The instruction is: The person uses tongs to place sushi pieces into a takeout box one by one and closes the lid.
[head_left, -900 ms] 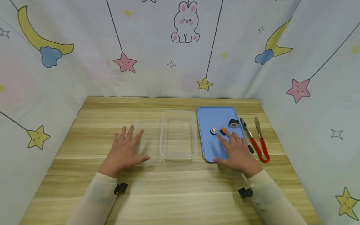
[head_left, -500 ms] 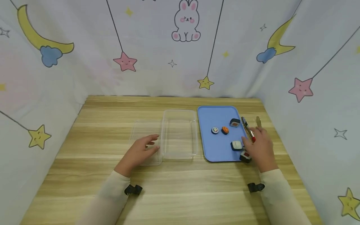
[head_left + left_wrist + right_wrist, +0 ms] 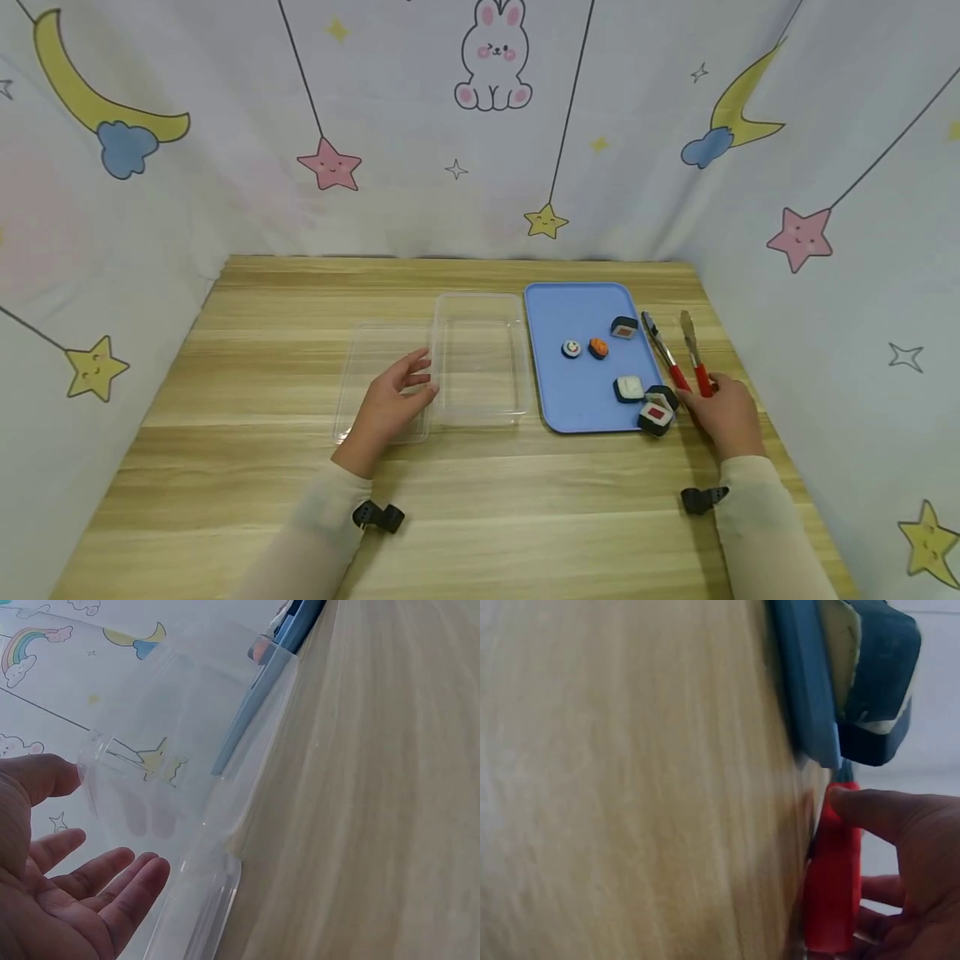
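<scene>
With its fingers spread and slightly bent, my left hand [image 3: 390, 408] hovers above a clear flat lid [image 3: 367, 350], at the left side of a clear plastic container [image 3: 480, 358]. In the left wrist view its thumb tip [image 3: 67, 776] is close to the container's rim; whether they touch I cannot tell. My right hand [image 3: 727, 417] holds the red handles of metal tongs [image 3: 702, 379] at the right of the table. The right wrist view shows the thumb [image 3: 877, 810] against the red handle [image 3: 832, 877], with fingers curled on its far side.
A blue tray [image 3: 566, 308] bears several sushi pieces, among them a white-topped piece [image 3: 628, 388] and an orange-topped one [image 3: 597, 347]. Dark rolls [image 3: 656, 417] lie at its front right corner, near the tongs. A printed curtain [image 3: 405, 125] surrounds the wooden table [image 3: 480, 517].
My right hand has moved from over the tray to the right and taken hold of the tongs. My left hand has shifted right, to the container's side.
</scene>
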Demonstrator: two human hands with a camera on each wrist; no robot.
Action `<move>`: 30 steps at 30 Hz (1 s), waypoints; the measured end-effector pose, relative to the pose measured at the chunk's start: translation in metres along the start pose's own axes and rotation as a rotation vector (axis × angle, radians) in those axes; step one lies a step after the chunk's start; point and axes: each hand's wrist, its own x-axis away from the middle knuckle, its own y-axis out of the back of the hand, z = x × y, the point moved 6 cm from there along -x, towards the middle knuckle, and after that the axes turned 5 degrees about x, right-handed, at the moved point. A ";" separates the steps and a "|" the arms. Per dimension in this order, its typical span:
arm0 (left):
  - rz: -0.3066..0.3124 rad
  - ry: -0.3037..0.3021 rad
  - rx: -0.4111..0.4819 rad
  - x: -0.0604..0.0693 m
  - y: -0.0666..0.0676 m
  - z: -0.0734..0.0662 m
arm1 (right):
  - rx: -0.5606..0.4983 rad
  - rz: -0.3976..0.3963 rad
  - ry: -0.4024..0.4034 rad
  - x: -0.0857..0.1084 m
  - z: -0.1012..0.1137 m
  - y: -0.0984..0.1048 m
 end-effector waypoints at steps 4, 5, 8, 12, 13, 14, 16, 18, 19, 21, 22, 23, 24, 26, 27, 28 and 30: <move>-0.011 -0.006 0.028 0.001 0.000 0.002 | -0.007 -0.028 0.006 -0.003 0.002 -0.001; -0.012 -0.008 0.035 0.001 0.000 0.002 | -0.007 -0.031 0.001 -0.004 0.003 -0.002; -0.012 -0.017 0.061 0.002 -0.001 0.002 | -0.008 -0.038 -0.016 -0.005 0.002 -0.002; -0.031 -0.036 0.109 0.003 -0.002 0.001 | -0.025 -0.058 -0.022 -0.007 0.002 -0.002; -0.040 -0.039 0.121 0.003 -0.002 0.001 | -0.032 -0.064 -0.023 -0.008 0.002 -0.003; -0.049 -0.038 0.128 0.004 -0.003 0.001 | -0.042 -0.071 -0.023 -0.008 0.001 -0.003; -0.064 -0.034 0.144 0.005 -0.004 0.002 | -0.065 -0.083 -0.027 -0.009 -0.001 -0.004; -0.077 -0.023 0.152 0.005 -0.005 0.003 | -0.077 -0.094 -0.035 -0.010 -0.005 -0.004; -0.080 -0.018 0.152 0.005 -0.005 0.004 | -0.086 -0.101 -0.040 -0.010 -0.006 -0.005; -0.087 -0.015 0.156 0.005 -0.006 0.005 | -0.107 -0.117 -0.047 -0.010 -0.009 -0.003; -0.090 -0.014 0.153 0.005 -0.006 0.005 | -0.121 -0.126 -0.049 -0.009 -0.009 -0.002; -0.091 -0.015 0.152 0.005 -0.006 0.005 | -0.135 -0.137 -0.048 -0.008 -0.009 0.000; -0.091 -0.017 0.151 0.005 -0.006 0.005 | -0.156 -0.150 -0.046 -0.007 -0.008 0.002; -0.092 -0.020 0.149 0.006 -0.006 0.004 | -0.203 -0.167 -0.036 -0.004 -0.006 0.008; -0.091 -0.022 0.142 0.006 -0.006 0.004 | -0.222 -0.176 -0.024 -0.002 -0.004 0.011; -0.090 -0.023 0.136 0.005 -0.006 0.004 | -0.233 -0.184 -0.007 -0.001 -0.002 0.014; -0.088 -0.026 0.130 0.005 -0.006 0.003 | -0.236 -0.199 0.046 0.002 0.004 0.021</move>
